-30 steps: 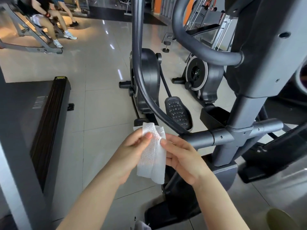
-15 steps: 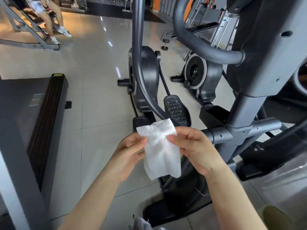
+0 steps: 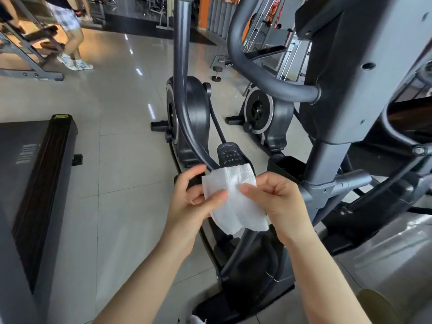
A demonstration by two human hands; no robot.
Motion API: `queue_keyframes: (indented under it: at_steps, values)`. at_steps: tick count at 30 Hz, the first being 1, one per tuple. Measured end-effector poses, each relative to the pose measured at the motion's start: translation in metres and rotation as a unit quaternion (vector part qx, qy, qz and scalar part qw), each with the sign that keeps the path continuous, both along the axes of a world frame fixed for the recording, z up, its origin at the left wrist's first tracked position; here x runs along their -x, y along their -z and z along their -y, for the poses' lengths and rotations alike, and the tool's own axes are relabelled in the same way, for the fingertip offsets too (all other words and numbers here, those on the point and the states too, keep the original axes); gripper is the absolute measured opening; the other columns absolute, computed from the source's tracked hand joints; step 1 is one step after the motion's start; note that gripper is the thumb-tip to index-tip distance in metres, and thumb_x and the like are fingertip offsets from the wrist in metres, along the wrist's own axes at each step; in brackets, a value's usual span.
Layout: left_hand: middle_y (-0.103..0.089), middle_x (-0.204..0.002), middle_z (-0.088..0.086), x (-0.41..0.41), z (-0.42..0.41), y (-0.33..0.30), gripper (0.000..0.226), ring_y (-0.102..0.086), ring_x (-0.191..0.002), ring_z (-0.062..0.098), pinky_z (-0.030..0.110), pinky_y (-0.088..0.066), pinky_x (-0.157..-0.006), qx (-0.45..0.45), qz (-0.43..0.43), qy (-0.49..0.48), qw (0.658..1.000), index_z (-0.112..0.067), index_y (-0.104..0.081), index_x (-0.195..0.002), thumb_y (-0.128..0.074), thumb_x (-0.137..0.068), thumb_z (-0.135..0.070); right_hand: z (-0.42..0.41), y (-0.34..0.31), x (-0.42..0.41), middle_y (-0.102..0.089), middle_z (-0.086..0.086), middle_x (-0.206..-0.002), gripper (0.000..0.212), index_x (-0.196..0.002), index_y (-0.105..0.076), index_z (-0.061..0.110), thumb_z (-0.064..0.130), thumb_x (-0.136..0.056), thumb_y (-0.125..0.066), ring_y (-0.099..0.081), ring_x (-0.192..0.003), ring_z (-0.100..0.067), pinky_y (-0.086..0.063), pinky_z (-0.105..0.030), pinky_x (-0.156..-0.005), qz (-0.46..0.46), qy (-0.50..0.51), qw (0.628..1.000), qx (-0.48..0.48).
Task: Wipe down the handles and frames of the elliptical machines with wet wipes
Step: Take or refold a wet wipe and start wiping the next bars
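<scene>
Since a moment ago we have spread the wet wipe (image 3: 233,197) wider and raised it before the elliptical machine (image 3: 332,141), whose frame rises at our two o'clock; our left hand (image 3: 189,204) pinches its left edge, thumb on top, fingers curled behind; our right hand (image 3: 278,199) pinches the right side likewise; the pedal (image 3: 230,155) shows at twelve o'clock, just above the wipe.

I see a glossy pale tiled floor (image 3: 121,160) under everything. Standing on it: the dark elliptical machine (image 3: 189,122) ahead, a second one (image 3: 264,115) just beyond to its right, a treadmill deck (image 3: 39,174) at left, a small dumbbell (image 3: 216,73) farther off, and a grey metal frame (image 3: 30,71) far left
</scene>
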State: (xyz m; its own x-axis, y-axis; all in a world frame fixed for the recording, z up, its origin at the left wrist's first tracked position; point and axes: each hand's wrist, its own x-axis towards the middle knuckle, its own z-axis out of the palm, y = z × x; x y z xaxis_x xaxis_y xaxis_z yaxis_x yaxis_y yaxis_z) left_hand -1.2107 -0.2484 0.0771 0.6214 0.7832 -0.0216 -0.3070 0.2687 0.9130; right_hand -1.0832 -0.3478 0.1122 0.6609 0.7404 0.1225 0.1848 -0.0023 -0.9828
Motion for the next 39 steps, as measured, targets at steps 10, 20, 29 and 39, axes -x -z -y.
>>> queue_keyframes:
  at_steps: [10, 20, 29, 39]
  values:
    - [-0.071, -0.067, 0.003, -0.005, -0.004, -0.023, 0.054, -0.065, -0.064, 0.009, 0.020, -0.054, -0.063, -0.064, 0.048, -0.003, 0.997, -0.031, -0.057, -0.119, -0.067, -0.080, 0.004, 0.001, -0.021, 0.001, -0.032, 0.005, -0.049, 0.029, -0.073, -0.050, 0.014, 0.021, -0.085, -0.075, -0.028, -0.047, -0.009, -0.025, -0.016, -0.045, 0.277, 0.094, 0.956, 0.026]
    - [-0.075, -0.101, 0.011, -0.011, 0.014, -0.014, 0.072, -0.072, -0.095, 0.025, 0.038, -0.060, -0.073, 0.032, 0.026, 0.081, 0.996, -0.023, -0.047, -0.139, -0.073, -0.072, -0.022, 0.004, -0.038, -0.006, -0.051, -0.010, -0.050, 0.020, -0.080, -0.054, 0.018, 0.029, -0.093, -0.064, -0.038, -0.044, -0.015, -0.031, -0.027, -0.044, 0.276, 0.044, 0.958, 0.060]
    - [-0.076, -0.086, 0.007, 0.002, -0.005, -0.002, 0.037, -0.072, -0.080, 0.017, 0.025, -0.055, -0.065, -0.044, 0.002, 0.077, 0.996, -0.016, -0.069, -0.109, -0.069, -0.081, 0.008, 0.029, -0.039, -0.029, -0.067, -0.002, -0.074, 0.033, -0.077, -0.069, 0.009, -0.018, -0.089, -0.053, -0.061, -0.067, -0.013, -0.051, -0.024, -0.063, 0.093, -0.200, 0.973, 0.062]
    - [-0.071, -0.106, 0.000, 0.011, -0.023, 0.017, 0.028, -0.065, -0.103, 0.020, 0.033, -0.052, -0.088, -0.086, -0.007, 0.308, 0.947, -0.027, -0.076, -0.090, -0.064, -0.066, -0.033, 0.025, -0.031, -0.025, -0.063, -0.008, -0.078, 0.023, -0.074, -0.062, 0.003, 0.002, -0.081, -0.040, -0.064, -0.074, -0.018, -0.053, -0.025, -0.069, 0.004, -0.173, 0.981, 0.085]
